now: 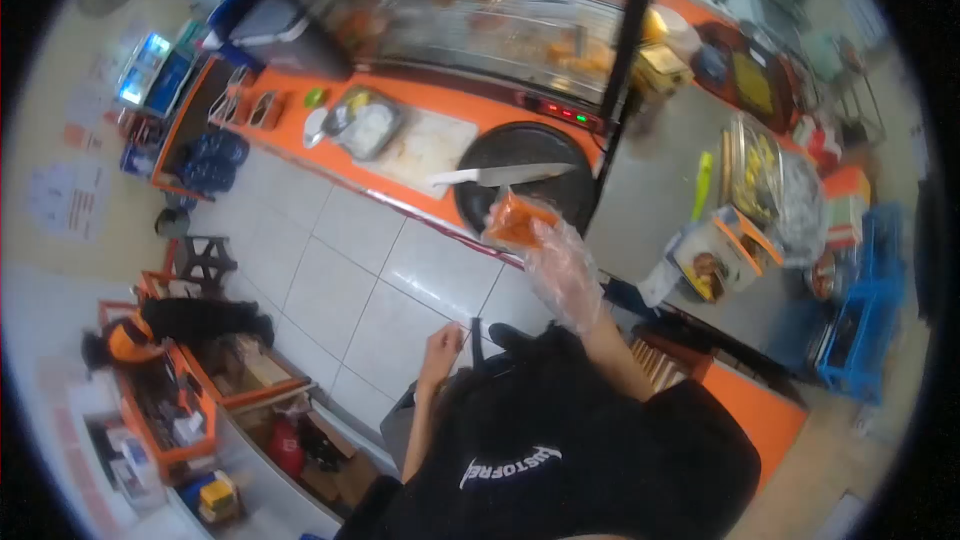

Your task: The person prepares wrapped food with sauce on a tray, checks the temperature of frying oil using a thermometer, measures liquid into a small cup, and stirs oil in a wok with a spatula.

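My right hand (562, 265), in a clear plastic glove, is closed around a small bag with orange-red contents (522, 220). It is held over the front edge of a round black pan (560, 195). A large knife (525, 174) lies across that pan, with its white handle pointing left. My left hand (443, 348) hangs low in front of my body, bare and with curled fingers. I see nothing in it.
Left of the pan lie a white cutting board (440, 145) and a metal container (365, 125). A glass display case (470, 25) stands behind. To the right, a steel counter (650, 180) bears a green-handled utensil (703, 185) and a food box (715, 260). A person (190, 325) is at lower left.
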### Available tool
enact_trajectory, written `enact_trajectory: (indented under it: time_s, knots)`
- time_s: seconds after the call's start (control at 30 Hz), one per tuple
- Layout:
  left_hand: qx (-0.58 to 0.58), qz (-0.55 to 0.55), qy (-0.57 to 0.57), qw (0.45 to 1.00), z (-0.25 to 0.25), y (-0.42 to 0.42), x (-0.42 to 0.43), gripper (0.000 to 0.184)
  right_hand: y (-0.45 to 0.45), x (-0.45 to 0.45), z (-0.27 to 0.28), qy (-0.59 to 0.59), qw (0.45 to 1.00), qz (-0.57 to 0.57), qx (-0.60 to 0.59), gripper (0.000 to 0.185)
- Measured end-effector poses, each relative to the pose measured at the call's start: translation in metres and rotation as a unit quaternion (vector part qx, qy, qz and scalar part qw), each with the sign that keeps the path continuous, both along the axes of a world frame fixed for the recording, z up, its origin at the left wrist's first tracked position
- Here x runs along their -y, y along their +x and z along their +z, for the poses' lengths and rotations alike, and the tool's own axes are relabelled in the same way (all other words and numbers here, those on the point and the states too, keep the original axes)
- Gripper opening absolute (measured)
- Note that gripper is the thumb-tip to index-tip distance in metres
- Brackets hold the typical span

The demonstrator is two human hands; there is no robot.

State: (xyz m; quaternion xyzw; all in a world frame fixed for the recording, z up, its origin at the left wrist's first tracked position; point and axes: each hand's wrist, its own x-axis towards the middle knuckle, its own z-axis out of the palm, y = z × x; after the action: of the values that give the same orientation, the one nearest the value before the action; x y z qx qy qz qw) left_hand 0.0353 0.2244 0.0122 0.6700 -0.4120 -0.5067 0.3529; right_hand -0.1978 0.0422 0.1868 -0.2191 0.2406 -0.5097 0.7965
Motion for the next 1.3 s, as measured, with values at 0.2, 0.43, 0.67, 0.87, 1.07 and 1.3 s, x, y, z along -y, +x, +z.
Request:
enact_trajectory:
  time_s: [0.2,0.43,0.67,0.87,1.07,1.3]
  knots:
    - [-0.081,0.146,-0.200,0.965,0.169,0.072,0.063,0.038,0.130,-0.004,0.070,-0.294,0.908,0.024,-0.298,0.032]
    - [-0.122,0.172,-0.324,0.922,0.249,0.103,0.141,0.025,0.193,0.023,0.073,-0.197,0.947,0.132,-0.217,0.030]
    - [-0.022,0.086,-0.129,0.988,0.141,0.150,0.127,0.043,0.187,0.062,-0.057,-0.258,0.880,0.090,-0.390,0.038]
    - [0.059,-0.087,0.153,0.983,0.016,0.211,0.045,0.045,-0.009,-0.031,-0.181,0.098,0.917,-0.091,-0.376,0.023]
    - [0.153,-0.189,0.159,0.957,0.004,0.218,0.068,0.039,-0.223,-0.128,0.061,-0.060,0.673,-0.607,-0.420,0.052]
    - [0.138,-0.256,0.080,0.953,0.032,0.054,0.135,0.049,-0.460,-0.147,0.151,-0.238,0.192,-0.825,-0.475,0.030]
